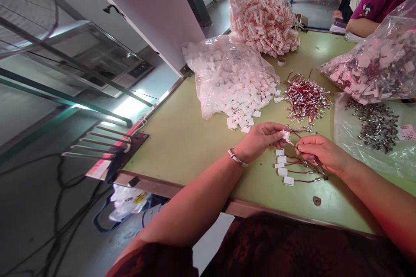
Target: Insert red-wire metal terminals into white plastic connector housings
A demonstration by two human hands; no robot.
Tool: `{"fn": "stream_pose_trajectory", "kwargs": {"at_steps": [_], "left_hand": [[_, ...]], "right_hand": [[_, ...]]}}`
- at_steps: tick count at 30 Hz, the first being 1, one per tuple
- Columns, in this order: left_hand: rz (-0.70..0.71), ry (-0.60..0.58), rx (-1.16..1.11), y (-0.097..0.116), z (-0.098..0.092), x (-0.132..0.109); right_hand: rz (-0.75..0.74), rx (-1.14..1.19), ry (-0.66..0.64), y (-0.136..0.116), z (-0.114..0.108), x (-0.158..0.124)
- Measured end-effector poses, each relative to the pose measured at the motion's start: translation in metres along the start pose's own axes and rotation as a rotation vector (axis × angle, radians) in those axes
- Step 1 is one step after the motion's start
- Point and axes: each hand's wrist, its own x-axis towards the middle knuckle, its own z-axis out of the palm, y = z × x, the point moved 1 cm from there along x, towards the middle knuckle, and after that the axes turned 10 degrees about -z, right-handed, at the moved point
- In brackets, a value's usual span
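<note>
My left hand (261, 138) pinches a small white plastic block (286, 135) between thumb and fingers. My right hand (321, 152) is closed on a thin red-wired metal part (316, 168) whose tip meets the block. Just below the hands, a few finished pieces (283, 172), white blocks with red wires, lie in a row on the green table (182, 138). A loose pile of red-wired parts (305, 99) lies just beyond the hands.
An open clear bag of white blocks (227, 78) spills toward me. Behind it stands a tall heap of finished pieces (263, 17). Two more bags (377, 69) sit at right, one with dark metal parts (373, 125). Another person's arm (364, 26) rests far right.
</note>
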Motion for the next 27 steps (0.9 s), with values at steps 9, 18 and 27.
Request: {"fn": "stream_pose_trajectory", "kwargs": {"at_steps": [9,18,27], "left_hand": [[-0.016,0.0,0.018,0.003,0.001,-0.003],[-0.044,-0.1,0.194,0.003,0.008,-0.006],[-0.117,-0.112,0.145,-0.003,0.013,-0.009]], "right_hand": [[0.059,0.094,0.013,0.003,-0.001,0.0],[0.189,-0.052,-0.067,-0.002,0.001,-0.002],[-0.117,-0.433,0.017,-0.001,0.011,-0.007]]}}
